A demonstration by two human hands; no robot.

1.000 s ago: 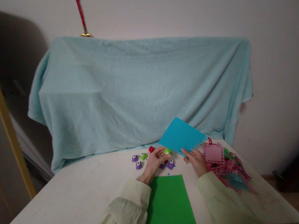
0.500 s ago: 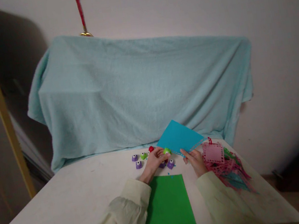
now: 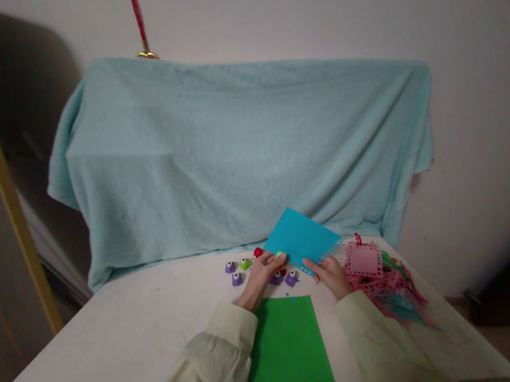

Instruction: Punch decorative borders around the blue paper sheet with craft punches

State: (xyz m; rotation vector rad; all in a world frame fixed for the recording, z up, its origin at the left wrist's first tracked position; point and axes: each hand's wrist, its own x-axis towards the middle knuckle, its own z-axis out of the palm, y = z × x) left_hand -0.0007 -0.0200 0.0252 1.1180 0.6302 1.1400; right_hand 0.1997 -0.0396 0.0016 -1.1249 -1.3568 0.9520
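A blue sheet of paper (image 3: 299, 235) is held up at a slant, with small punched holes along its lower right and lower left edges. My right hand (image 3: 330, 274) pinches it at the bottom corner, thumb on top. My left hand (image 3: 264, 272) is closed around a green paper punch (image 3: 281, 255) at the sheet's lower left edge; fingers hide most of the punch. Just below my left hand stand purple punches (image 3: 291, 278), and a red punch (image 3: 258, 252) is behind it. Another green punch (image 3: 245, 263) and two purple ones (image 3: 236, 278) sit to the left.
A green sheet (image 3: 287, 347) lies flat in front of me between my forearms. On the right is a pile of pink, green and blue punched paper (image 3: 380, 281). Blue paper bits (image 3: 291, 297) dot the white table (image 3: 115, 348). A light blue cloth (image 3: 230, 156) hangs behind.
The blue sheet has shifted slightly left and its corner tilts more toward me. My left hand's fingers now cover more of the green punch, which meets the sheet's edge.
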